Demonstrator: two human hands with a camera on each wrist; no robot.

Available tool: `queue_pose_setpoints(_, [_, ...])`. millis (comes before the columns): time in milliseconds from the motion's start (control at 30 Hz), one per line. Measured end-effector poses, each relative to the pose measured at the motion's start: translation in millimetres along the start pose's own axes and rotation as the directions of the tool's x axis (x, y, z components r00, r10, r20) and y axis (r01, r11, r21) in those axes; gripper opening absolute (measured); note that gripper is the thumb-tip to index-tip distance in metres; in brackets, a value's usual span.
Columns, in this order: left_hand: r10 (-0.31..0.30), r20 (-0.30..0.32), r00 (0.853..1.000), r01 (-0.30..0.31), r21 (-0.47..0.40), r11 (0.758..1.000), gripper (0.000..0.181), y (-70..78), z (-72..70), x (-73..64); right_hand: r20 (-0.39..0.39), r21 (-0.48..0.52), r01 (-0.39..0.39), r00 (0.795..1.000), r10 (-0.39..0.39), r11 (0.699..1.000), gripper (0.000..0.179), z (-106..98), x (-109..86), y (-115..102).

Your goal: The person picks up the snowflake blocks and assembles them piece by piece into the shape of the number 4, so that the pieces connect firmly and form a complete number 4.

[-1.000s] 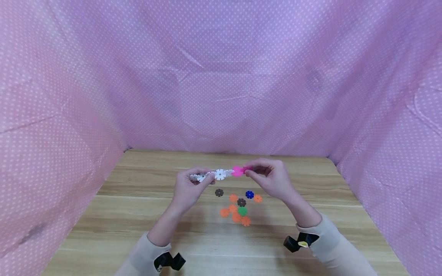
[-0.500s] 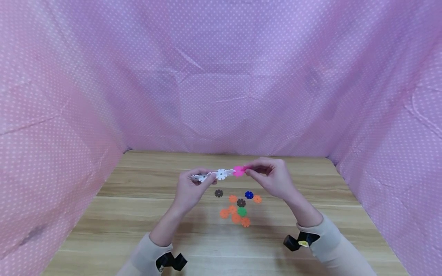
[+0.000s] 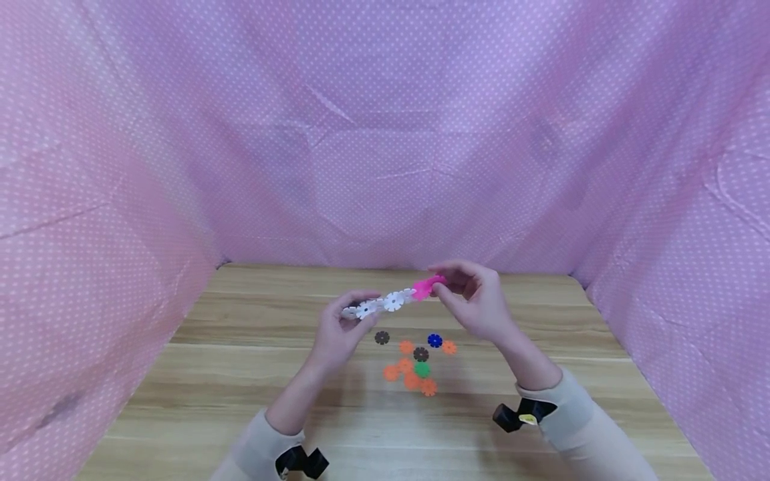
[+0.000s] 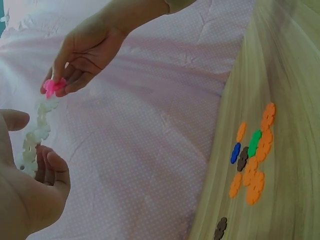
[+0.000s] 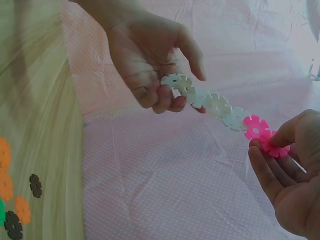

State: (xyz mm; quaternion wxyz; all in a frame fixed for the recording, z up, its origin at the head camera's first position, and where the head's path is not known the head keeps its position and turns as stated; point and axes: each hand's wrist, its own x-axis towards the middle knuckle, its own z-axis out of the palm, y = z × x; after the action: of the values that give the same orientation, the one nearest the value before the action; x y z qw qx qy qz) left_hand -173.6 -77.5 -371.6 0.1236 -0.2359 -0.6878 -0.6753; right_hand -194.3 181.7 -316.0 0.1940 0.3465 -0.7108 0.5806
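A chain of interlocked snowflake-shaped plastic discs spans between both hands, above the table. Most of it is white discs [image 3: 394,301], ending at the right in pink discs [image 5: 255,127]. My left hand [image 3: 338,337] holds the white end, its fingers curled behind the discs in the right wrist view. At the other end, the thumb and fingers of my right hand [image 3: 481,308] pinch the outermost pink disc [image 5: 275,145], partly covering it. The chain slopes upward toward the right hand in the head view.
Loose discs lie on the wooden table [image 3: 240,361] below the hands: several orange ones [image 3: 428,387], a green one [image 3: 422,369], a blue one [image 3: 435,341] and two dark brown ones [image 3: 381,338]. Pink dotted cloth [image 3: 385,187] encloses the table's back and sides.
The chain has shifted slightly right and its pink end has risen, tilting it. My left hand has moved a little right; the right hand's fingers have lifted. The loose discs stay put.
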Motion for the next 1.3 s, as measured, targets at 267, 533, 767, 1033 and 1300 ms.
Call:
queue_pose_setpoints(267, [-0.003,0.092,0.996,0.013,-0.114,0.993,0.046,-4.6,3.2,-3.9,-0.037,0.016,0.039,0.999,-0.039,0.999,0.02,-9,9.8,-7])
queue_pose_setpoints(533, [-0.061,0.017,0.998,0.061,0.034,0.998,0.023,-5.9,5.2,-5.9,-0.02,0.016,0.051,0.998,-0.051,0.999,0.019,-13,14.9,-14])
queue_pose_setpoints(767, [-0.087,0.014,0.996,0.086,0.034,0.996,0.018,-6.4,5.2,-5.5,-0.021,0.008,0.071,0.997,-0.071,0.997,0.021,-14,18.4,-16])
queue_pose_setpoints(1033, [-0.138,-0.023,0.99,0.138,-0.016,0.99,0.018,-4.3,5.9,-4.2,-0.024,0.05,0.064,0.998,-0.063,0.997,0.024,-14,19.1,-16])
queue_pose_setpoints(1300, [-0.131,-0.055,0.99,0.128,-0.065,0.99,0.018,0.3,4.6,-1.2,0.016,0.065,0.073,0.997,-0.074,0.995,0.032,-15,20.9,-17])
